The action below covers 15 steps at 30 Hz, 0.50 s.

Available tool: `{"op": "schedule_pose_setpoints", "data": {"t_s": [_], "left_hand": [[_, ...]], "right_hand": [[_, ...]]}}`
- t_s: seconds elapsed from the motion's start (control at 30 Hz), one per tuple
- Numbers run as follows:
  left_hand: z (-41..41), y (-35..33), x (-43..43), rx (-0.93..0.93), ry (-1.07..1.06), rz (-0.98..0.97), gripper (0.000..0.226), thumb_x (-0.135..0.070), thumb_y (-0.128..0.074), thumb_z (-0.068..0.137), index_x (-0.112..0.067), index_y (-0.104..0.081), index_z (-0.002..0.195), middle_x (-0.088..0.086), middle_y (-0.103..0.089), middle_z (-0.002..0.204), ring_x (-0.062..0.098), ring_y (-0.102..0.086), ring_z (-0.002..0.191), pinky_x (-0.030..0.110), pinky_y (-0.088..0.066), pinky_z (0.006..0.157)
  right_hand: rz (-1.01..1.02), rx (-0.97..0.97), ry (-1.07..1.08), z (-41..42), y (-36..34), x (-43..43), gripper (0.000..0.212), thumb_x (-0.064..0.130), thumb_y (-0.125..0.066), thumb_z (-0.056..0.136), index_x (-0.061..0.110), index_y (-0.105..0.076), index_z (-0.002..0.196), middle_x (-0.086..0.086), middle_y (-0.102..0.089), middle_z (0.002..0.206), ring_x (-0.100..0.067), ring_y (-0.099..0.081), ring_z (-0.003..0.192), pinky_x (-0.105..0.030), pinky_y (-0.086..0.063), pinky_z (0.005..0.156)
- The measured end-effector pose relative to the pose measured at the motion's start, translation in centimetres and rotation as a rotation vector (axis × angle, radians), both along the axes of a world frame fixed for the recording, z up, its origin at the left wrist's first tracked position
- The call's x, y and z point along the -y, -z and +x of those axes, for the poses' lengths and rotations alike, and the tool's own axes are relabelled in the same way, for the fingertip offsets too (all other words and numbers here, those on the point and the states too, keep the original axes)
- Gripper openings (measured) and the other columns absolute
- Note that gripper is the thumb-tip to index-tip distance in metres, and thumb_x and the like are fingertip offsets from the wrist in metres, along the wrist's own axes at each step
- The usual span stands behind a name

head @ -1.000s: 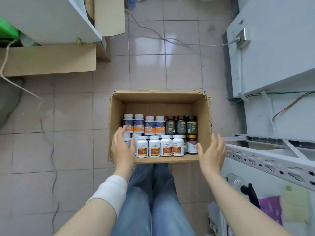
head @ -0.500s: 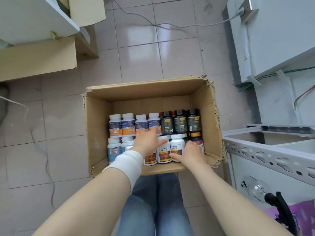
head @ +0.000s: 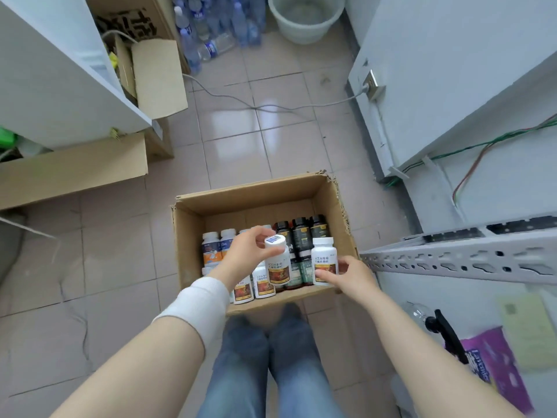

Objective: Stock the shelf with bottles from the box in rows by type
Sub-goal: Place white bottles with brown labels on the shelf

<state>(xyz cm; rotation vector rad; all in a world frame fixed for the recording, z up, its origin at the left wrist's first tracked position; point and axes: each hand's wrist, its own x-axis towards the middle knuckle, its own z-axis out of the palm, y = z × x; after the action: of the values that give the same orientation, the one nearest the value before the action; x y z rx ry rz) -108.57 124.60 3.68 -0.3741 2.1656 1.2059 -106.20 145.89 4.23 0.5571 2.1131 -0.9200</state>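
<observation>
Above the box [head: 250,197], each hand now holds a bottle, where half a second ago both were only reaching down into the front row. The left hand [head: 250,251] pinches one white bottle [head: 278,271] near its cap. The right hand [head: 352,273] grips a second white bottle [head: 324,257] of the same kind by its body, and both are raised above the row. One matching pair is out and, I judge, ready for the metal shelf [head: 452,257] just right of the box. Their red-orange labels carry Chinese characters too blurred to read. The left bottle's cap bears a barcode sticker.
</observation>
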Motion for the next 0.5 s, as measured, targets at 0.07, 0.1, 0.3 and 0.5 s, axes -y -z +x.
{"op": "schedule_pose_setpoints", "data": {"t_s": [0.07, 0.1, 0.3, 0.5], "left_hand": [[0.1, -3.3, 0.6, -0.072, -0.002, 0.031, 0.045, -0.028, -0.072, 0.080, -0.017, -0.057, 0.121, -0.005, -0.060, 0.104, 0.003, -0.054, 0.086, 0.011, -0.044, 0.063], [0.2, -4.9, 1.0, -0.106, -0.001, 0.048, 0.045, -0.028, -0.072, 0.080, -0.016, -0.058, 0.121, -0.004, -0.061, 0.105, 0.004, -0.056, 0.088, 0.012, -0.046, 0.065], [2.6, -14.4, 2.6, -0.243, 0.150, 0.233, 0.031, -0.026, -0.073, 0.078, -0.022, -0.059, 0.106, -0.007, -0.064, 0.098, 0.007, -0.061, 0.089, 0.016, -0.051, 0.069], [6.7, -23.8, 2.9, -0.383, 0.369, 0.336, 0.028, -0.027, -0.070, 0.081, -0.024, -0.055, 0.104, -0.012, -0.061, 0.094, 0.006, -0.061, 0.089, 0.016, -0.050, 0.070]], "right_hand": [[-0.023, -0.060, 0.086, 1.3, -3.1, 0.0, 0.053, 0.038, -0.075, 0.074, 0.013, -0.057, 0.117, -0.003, -0.064, 0.116, -0.014, -0.055, 0.094, -0.027, -0.042, 0.081], [-0.033, -0.089, 0.126, 2.0, -4.7, 0.1, 0.052, 0.037, -0.075, 0.074, 0.013, -0.057, 0.116, -0.003, -0.064, 0.116, -0.015, -0.056, 0.095, -0.027, -0.042, 0.082], [-0.042, -0.296, 0.330, 9.0, -14.5, 2.7, 0.055, 0.034, -0.077, 0.073, 0.012, -0.056, 0.119, -0.001, -0.063, 0.112, -0.014, -0.057, 0.096, -0.025, -0.041, 0.081], [-0.066, -0.560, 0.607, 16.5, -23.0, 5.2, 0.047, 0.026, -0.076, 0.075, 0.015, -0.056, 0.116, 0.006, -0.064, 0.097, -0.009, -0.059, 0.088, -0.020, -0.044, 0.073]]}}
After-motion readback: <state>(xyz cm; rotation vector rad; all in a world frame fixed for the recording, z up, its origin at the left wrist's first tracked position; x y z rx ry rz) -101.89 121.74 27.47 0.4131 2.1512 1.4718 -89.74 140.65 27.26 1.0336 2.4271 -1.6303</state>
